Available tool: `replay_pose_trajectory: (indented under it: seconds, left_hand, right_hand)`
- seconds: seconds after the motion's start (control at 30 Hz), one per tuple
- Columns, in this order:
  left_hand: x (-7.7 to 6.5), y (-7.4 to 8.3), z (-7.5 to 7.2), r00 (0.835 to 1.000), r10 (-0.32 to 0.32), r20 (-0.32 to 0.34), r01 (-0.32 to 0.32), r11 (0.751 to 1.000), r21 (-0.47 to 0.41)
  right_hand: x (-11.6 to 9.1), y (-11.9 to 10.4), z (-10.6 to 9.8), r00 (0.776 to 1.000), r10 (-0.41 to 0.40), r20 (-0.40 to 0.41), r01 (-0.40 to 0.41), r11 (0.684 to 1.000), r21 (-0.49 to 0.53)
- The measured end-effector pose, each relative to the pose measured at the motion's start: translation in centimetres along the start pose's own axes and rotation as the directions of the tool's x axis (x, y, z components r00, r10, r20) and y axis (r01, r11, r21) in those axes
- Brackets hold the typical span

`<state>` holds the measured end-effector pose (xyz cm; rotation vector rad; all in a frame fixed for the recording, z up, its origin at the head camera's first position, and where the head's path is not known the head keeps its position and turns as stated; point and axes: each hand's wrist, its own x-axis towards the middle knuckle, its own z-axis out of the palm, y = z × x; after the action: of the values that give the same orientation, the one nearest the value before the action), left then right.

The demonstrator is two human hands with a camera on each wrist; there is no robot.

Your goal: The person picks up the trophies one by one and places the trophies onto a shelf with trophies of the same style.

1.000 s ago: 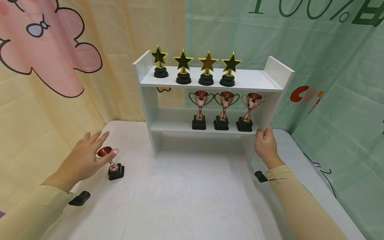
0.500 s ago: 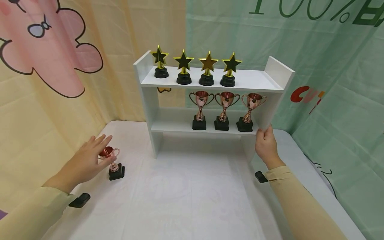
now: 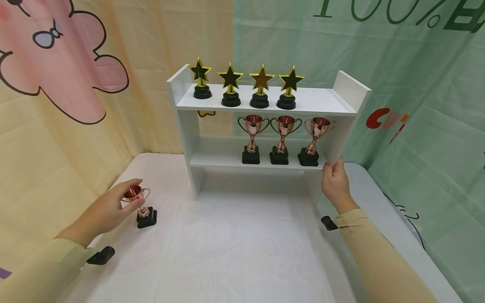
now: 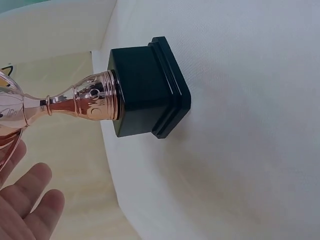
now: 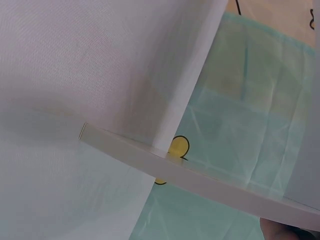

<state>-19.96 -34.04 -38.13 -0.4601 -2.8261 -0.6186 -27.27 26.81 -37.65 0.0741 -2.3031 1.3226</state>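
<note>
On the left of the white table (image 3: 227, 252), a small rose-gold trophy cup (image 3: 142, 211) with two handles stands upright on its black square base. My left hand (image 3: 107, 210) curls round its bowl, thumb on the near side and fingers at the far rim. The left wrist view shows the trophy's stem and base (image 4: 145, 90), with the other fingers (image 4: 35, 182) loosely bent beside the bowl. My right hand (image 3: 336, 185) grips the edge of the white shelf's right side panel (image 3: 337, 139). Most of that hand lies outside the right wrist view, where the panel edge (image 5: 190, 185) crosses.
Along the shelf's top board (image 3: 322, 99) stand several gold star trophies (image 3: 261, 86) on black bases. Three matching rose-gold cups (image 3: 280, 143) stand on the middle board, towards its right. Printed curtains (image 3: 151, 84) hang behind and at both sides.
My left hand's fingers have come down and closed in round the cup's bowl from a spread pose. The trophy cup stays in place, and the right hand keeps its grip on the shelf.
</note>
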Motion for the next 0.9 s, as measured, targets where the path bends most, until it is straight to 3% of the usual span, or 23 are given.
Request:
replay_pose_trajectory:
  seconds: [0.37, 0.9]
  left_hand:
    - [-0.3, -0.4, 1.0, 0.995, -0.006, -0.095, -0.011, 0.985, -0.172]
    - [-0.5, -0.2, 1.4, 0.99, -0.041, -0.132, 0.013, 0.979, -0.203]
  right_hand:
    - [0.1, 0.1, 0.1, 1.0, -0.011, -0.009, 0.011, 1.0, 0.015]
    - [0.1, 0.1, 0.1, 1.0, -0.029, -0.012, 0.029, 0.999, 0.028]
